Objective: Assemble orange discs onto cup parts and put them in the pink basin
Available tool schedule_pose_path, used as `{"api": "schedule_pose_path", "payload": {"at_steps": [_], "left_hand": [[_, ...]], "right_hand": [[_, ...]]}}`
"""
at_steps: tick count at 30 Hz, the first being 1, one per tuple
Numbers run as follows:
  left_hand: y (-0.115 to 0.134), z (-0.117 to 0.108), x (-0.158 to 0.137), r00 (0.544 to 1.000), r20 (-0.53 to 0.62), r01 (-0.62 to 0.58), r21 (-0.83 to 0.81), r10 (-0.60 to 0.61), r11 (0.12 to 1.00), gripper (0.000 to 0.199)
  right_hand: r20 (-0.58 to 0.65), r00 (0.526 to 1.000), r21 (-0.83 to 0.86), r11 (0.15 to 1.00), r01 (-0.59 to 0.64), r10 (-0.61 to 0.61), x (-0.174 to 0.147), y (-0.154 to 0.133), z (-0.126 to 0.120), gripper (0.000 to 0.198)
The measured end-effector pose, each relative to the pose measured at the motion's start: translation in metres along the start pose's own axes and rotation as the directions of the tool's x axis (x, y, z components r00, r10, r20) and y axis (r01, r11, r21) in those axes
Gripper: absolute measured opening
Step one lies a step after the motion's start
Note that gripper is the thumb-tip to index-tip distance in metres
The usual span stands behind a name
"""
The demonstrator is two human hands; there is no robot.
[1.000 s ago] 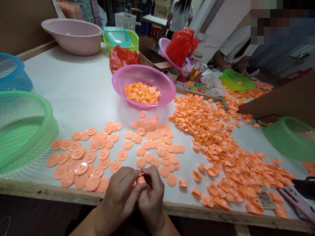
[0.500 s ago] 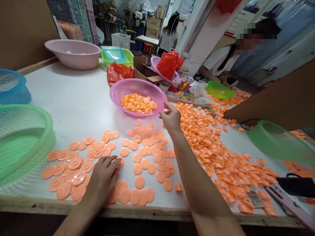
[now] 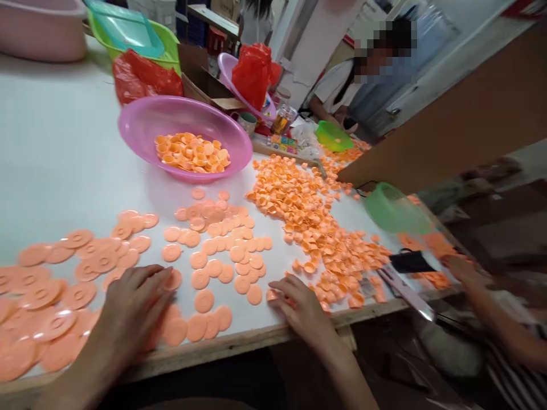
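Note:
My left hand [image 3: 134, 304] rests low over the table, fingers closed at the edge of a flat orange disc [image 3: 173, 279]. Its thumb is mostly hidden. Near the front edge, my right hand [image 3: 301, 307] pinches a small orange cup-shaped piece [image 3: 271, 294]. Between the hands lie several smaller round discs [image 3: 204, 300]. Larger ringed discs [image 3: 55, 324] spread out to the left of my left hand. Beyond my right hand is a big heap of orange cup-shaped pieces [image 3: 299, 199]. A pink basin [image 3: 141, 128] behind the discs holds more such pieces.
A red bag [image 3: 143, 77], a green basket [image 3: 173, 54] and an open cardboard box [image 3: 194, 80] stand behind the basin. On the right are a green mesh basket [image 3: 395, 210] and a black item [image 3: 411, 261]. Co-workers sit across and at the far right.
My right hand has come back from the pink basin's rim to the small piece at the front edge. My left hand stays by its disc. The view has swung right.

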State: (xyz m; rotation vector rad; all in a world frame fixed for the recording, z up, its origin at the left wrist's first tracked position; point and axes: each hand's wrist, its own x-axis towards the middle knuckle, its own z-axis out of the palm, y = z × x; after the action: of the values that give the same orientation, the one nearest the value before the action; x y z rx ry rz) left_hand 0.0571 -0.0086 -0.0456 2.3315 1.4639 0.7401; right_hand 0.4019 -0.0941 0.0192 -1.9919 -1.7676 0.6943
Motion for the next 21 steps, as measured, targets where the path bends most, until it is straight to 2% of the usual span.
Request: {"api": "schedule_pose_path", "payload": {"at_steps": [2, 5, 7, 9, 12, 15, 18, 21], "left_hand": [[0.006, -0.009, 0.002, 0.995, 0.028, 0.093, 0.010, -0.093, 0.996, 0.023], [0.012, -0.017, 0.004, 0.982, 0.088, 0.168, -0.004, -0.167, 0.986, 0.021], [0.014, -0.019, 0.005, 0.974, 0.099, 0.206, -0.012, -0.204, 0.978, 0.018], [0.015, -0.018, 0.006, 0.966, 0.098, 0.243, -0.026, -0.239, 0.970, 0.017], [0.015, -0.015, 0.007, 0.957, 0.108, 0.277, -0.053, -0.271, 0.959, 0.016], [0.014, -0.012, 0.008, 0.958, 0.136, 0.264, -0.073, -0.253, 0.962, 0.016], [0.012, -0.015, 0.010, 0.954, 0.174, 0.265, -0.101, -0.245, 0.959, 0.018], [0.013, -0.027, 0.016, 0.926, 0.249, 0.342, -0.228, -0.285, 0.912, 0.022]], "right_hand": [[-0.061, 0.997, -0.006, 0.999, 0.046, -0.046, 0.007, -0.004, 0.013, 0.023], [-0.132, 0.991, 0.169, 0.986, -0.005, 0.028, 0.024, -0.027, 0.033, 0.016], [-0.055, 0.996, 0.337, 0.940, -0.043, 0.065, 0.038, -0.056, 0.048, 0.009], [0.046, 0.999, 0.434, 0.900, -0.045, 0.028, 0.054, -0.089, 0.068, 0.004], [0.111, 0.993, 0.427, 0.904, -0.022, -0.029, 0.078, -0.127, 0.102, 0.010], [0.140, 0.990, 0.370, 0.929, -0.024, -0.030, 0.092, -0.145, 0.127, 0.014], [0.156, 0.987, 0.324, 0.946, -0.016, -0.037, 0.095, -0.148, 0.135, 0.015], [0.183, 0.982, 0.315, 0.949, -0.016, -0.044, 0.094, -0.146, 0.134, 0.015]]}}
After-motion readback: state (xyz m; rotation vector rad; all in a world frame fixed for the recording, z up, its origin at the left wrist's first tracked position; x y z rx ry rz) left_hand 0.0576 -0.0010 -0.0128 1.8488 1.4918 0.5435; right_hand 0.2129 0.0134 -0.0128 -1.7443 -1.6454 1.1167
